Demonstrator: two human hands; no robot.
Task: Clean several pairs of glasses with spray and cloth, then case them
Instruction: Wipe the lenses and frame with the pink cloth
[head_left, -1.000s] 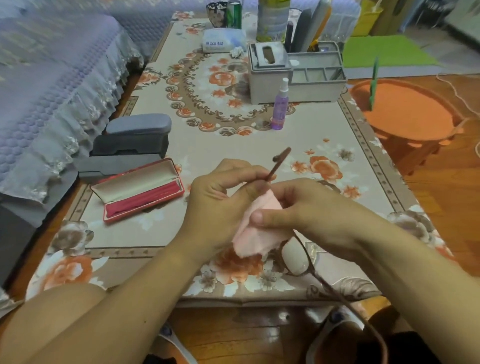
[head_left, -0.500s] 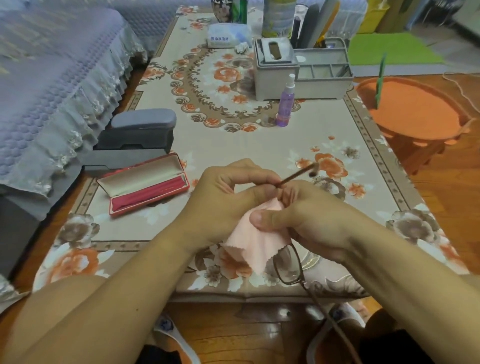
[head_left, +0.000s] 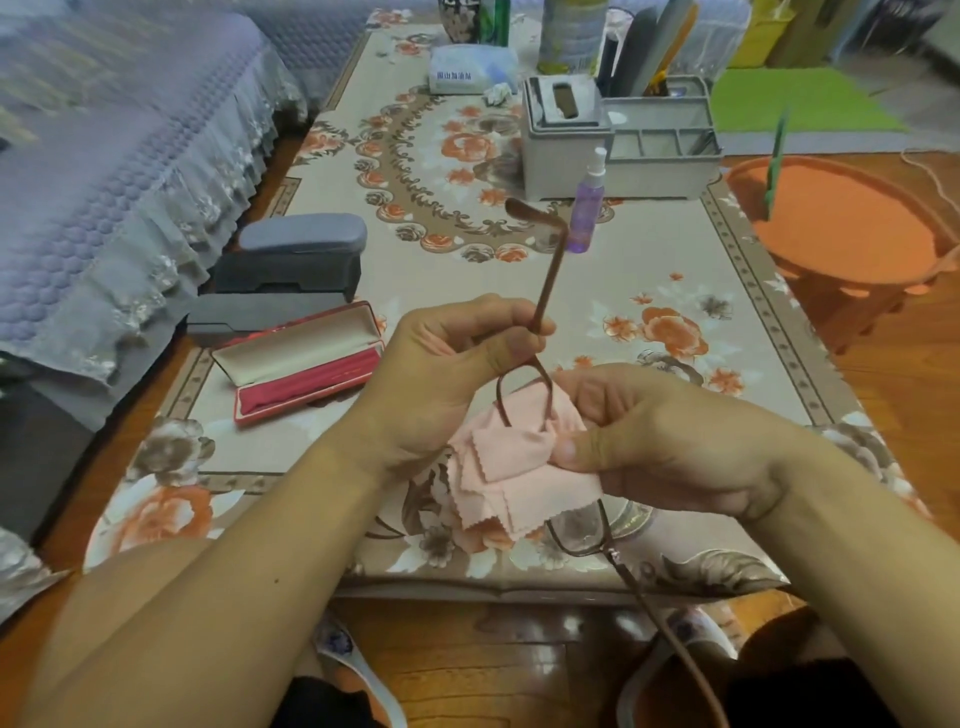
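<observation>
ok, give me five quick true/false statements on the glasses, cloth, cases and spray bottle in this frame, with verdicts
1. The left hand pinches the brown glasses by a temple arm. True.
2. The right hand holds the pink cloth against the frame. True.
3. The red glasses case is closed. False: it lies open, its lining showing.
4. The purple spray bottle is held in a hand. False: it stands on the table by the grey organiser.
5. The grey case sits beyond the red one. True.
</observation>
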